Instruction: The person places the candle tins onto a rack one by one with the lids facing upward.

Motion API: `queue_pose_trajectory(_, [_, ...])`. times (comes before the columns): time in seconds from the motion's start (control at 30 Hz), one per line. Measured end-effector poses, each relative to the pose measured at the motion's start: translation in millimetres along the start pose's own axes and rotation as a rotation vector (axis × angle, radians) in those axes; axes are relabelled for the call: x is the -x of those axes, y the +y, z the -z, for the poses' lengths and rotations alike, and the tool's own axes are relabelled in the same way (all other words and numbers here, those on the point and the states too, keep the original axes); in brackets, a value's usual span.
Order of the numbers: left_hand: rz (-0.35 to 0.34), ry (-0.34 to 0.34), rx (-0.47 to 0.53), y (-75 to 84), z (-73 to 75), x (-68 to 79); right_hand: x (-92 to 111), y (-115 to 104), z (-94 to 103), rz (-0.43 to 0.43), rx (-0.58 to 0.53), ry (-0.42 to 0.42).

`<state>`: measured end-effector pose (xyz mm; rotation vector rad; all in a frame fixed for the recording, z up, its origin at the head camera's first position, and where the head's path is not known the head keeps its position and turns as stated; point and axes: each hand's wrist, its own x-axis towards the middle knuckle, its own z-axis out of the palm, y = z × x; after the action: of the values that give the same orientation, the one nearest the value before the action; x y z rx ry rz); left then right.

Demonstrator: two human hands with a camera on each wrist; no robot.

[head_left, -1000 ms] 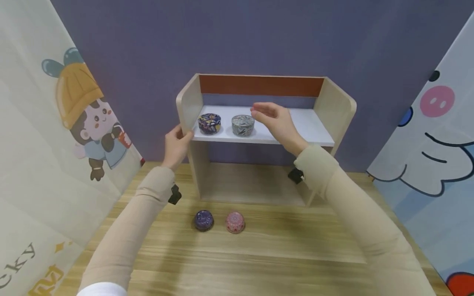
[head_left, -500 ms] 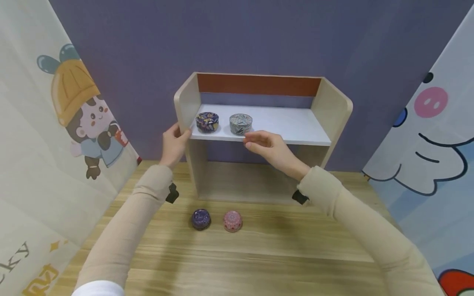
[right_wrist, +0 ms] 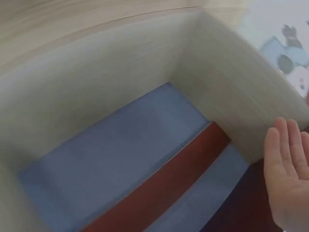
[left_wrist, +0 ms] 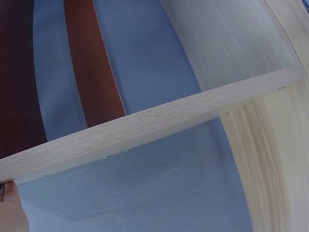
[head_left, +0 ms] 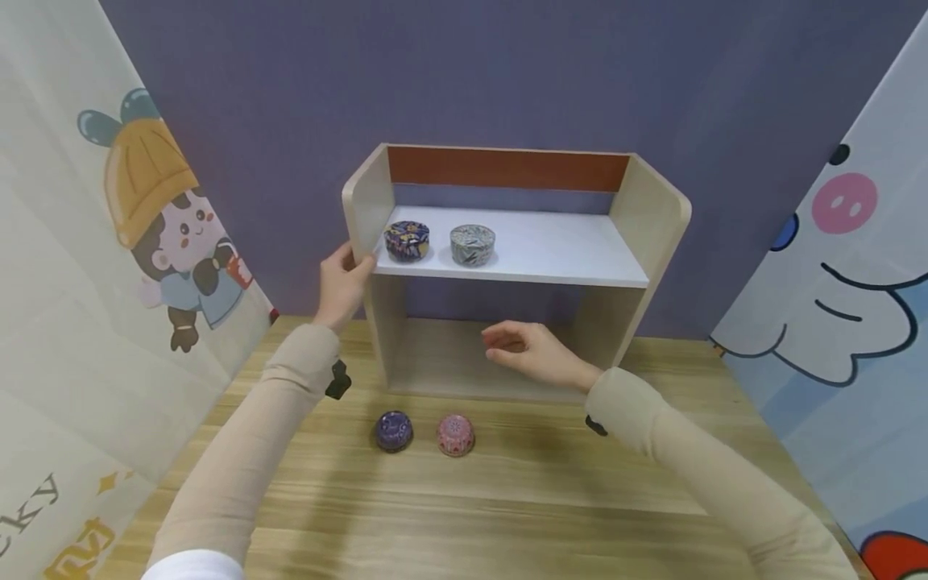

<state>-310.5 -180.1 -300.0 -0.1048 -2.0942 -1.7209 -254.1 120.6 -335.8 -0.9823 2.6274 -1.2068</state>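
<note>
My left hand (head_left: 344, 286) grips the left side panel of a small wooden shelf unit (head_left: 658, 211), thumb at the front by the white shelf board (head_left: 558, 246). In the left wrist view only a bit of that left hand (left_wrist: 12, 210) shows at the panel's edge. My right hand (head_left: 532, 351) holds nothing and hovers in front of the lower compartment, fingers loosely bent. On the white board stand a dark patterned round tin (head_left: 408, 242) and a grey-green leaf-patterned tin (head_left: 473, 246). A purple tin (head_left: 394, 431) and a pink tin (head_left: 456, 435) lie on the table before the unit.
The unit stands on a wood-grain table (head_left: 464, 515) against a blue-grey wall (head_left: 507, 72). A reddish-brown strip (head_left: 507, 167) crosses its upper back. Cartoon-printed cloths hang at the left (head_left: 58, 282) and right (head_left: 855, 298).
My right hand has come down from beside the leaf-patterned tin, past the board's front edge, to the lower compartment. My left hand stays on the side panel; the tins keep their places.
</note>
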Motion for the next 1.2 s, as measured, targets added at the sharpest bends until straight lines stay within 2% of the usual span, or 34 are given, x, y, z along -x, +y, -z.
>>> queue_pose_trajectory(0.2, [0.006, 0.001, 0.0, 0.9, 1.0, -0.8, 3, 11, -13.2, 0.14, 0.372, -0.003])
queue_pose_trajectory(0.5, [0.01, 0.002, -0.015, 0.3, 0.2, -1.2, 11, 29, -35.9, 0.432, 0.679, -0.024])
queue_pose_trajectory(0.63, [0.005, -0.001, -0.023, 1.0, -1.0, -1.7, 14, 35, -45.6, 0.515, 0.753, -0.022])
queue_pose_trajectory(0.87, [-0.007, 0.005, -0.025, 0.9, -1.5, -1.4, 14, 42, -61.0, 0.564, 0.85, -0.075])
queue_pose_trajectory(1.0, [-0.004, 0.003, -0.026, -0.1, -1.0, -1.2, 13, 50, -72.3, 0.65, 0.913, -0.053])
queue_pose_trajectory(1.1, [0.003, 0.001, -0.025, -1.0, -0.8, -1.0, 12, 55, -80.8, 0.722, 0.995, -0.036])
queue_pose_trajectory(1.2, [0.001, 0.004, -0.026, -1.2, -0.5, -0.4, 12, 56, -87.9, 0.754, 1.1, -0.066])
